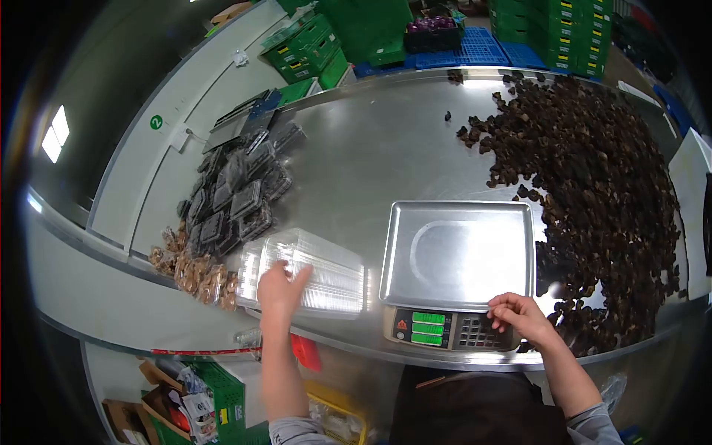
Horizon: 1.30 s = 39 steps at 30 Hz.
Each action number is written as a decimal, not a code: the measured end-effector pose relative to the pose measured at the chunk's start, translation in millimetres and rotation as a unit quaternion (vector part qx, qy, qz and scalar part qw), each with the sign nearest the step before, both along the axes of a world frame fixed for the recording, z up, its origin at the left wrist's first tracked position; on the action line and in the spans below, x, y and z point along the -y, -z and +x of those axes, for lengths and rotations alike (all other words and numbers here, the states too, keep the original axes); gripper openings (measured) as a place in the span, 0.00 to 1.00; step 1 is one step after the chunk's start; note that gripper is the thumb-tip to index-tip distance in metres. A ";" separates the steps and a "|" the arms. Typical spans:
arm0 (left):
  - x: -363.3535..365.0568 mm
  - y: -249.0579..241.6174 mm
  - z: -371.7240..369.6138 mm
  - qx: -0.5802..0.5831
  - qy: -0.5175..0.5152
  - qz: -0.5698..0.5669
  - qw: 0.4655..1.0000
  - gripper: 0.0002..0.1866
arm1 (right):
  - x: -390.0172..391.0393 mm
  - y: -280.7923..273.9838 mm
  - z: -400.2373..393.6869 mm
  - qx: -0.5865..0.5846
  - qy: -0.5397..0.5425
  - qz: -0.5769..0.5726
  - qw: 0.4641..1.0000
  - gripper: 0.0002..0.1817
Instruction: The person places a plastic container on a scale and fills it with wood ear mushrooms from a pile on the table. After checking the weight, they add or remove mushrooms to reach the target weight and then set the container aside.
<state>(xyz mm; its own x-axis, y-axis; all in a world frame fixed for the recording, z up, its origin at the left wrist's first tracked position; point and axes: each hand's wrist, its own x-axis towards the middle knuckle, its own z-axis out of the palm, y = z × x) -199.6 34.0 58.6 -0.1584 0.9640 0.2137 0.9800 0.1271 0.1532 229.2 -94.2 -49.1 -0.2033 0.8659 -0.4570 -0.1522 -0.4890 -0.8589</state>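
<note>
My left hand (280, 293) reaches over the left end of a long nested stack of clear plastic boxes (330, 274), thumb and fingers apart. That hand is slightly blurred, and whether it presses on the boxes is hard to see. My right hand (519, 317) hovers at the lower right corner of a digital scale, its fingers curled in with nothing visible in them. The scale's metal pan (460, 252) is bare. Green digits glow on its display (428, 328), beside a dark keypad (478, 331) partly behind my right hand.
A wide heap of dark brown dried pieces, perhaps fungus (586, 170), covers the table's right side. Filled, closed clear boxes (237, 189) are piled at the left, near bagged tan goods (204, 274). Green crates (304, 48) stand beyond the metal table (356, 141).
</note>
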 end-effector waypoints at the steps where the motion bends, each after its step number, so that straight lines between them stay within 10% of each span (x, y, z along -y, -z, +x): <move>1: 2.9 -1.9 3.1 0.000 0.004 -0.003 1.000 0.27 | 3.2 1.3 5.6 0.001 0.016 0.002 1.000 0.11; 18: -44.0 47.6 -153.5 0.481 -0.016 -0.134 0.866 0.14 | 56.9 25.4 19.5 -0.017 0.034 -0.012 0.999 0.15; 23: -17.8 24.5 -93.7 0.385 -0.043 -0.044 0.921 0.21 | 77.2 32.7 36.7 -0.030 0.091 -0.027 0.995 0.12; 25: 4.3 11.7 -46.2 0.246 -0.081 0.183 0.948 0.19 | 79.7 30.4 50.7 -0.014 0.111 -0.010 0.994 0.11; 26: 16.3 -4.0 -0.7 0.066 -0.089 0.283 0.953 0.16 | 76.2 16.8 61.5 0.125 0.114 0.033 0.985 0.11; 29: 37.2 -19.8 96.5 0.059 0.116 0.435 0.891 0.14 | 46.9 33.4 95.9 0.429 0.127 0.252 0.858 0.18; 31: 33.4 24.4 102.9 0.242 0.175 0.245 0.923 0.11 | 8.2 47.5 118.4 0.529 0.109 0.344 0.768 0.27; 33: 42.5 47.5 179.9 0.174 0.370 0.145 0.901 0.06 | -22.8 56.3 130.2 0.597 0.079 0.329 0.727 0.29; 39: 66.5 92.4 269.8 0.111 0.439 -0.051 0.890 0.13 | 15.5 92.9 159.5 0.627 -0.055 0.305 0.715 0.23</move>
<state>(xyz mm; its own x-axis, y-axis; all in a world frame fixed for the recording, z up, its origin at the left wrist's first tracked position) 70.2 -32.5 -33.8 0.6375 0.7502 0.1756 0.6556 -0.6479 0.3878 388.7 -109.7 -141.9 -0.0472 0.9921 0.1160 0.9347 0.0848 -0.3451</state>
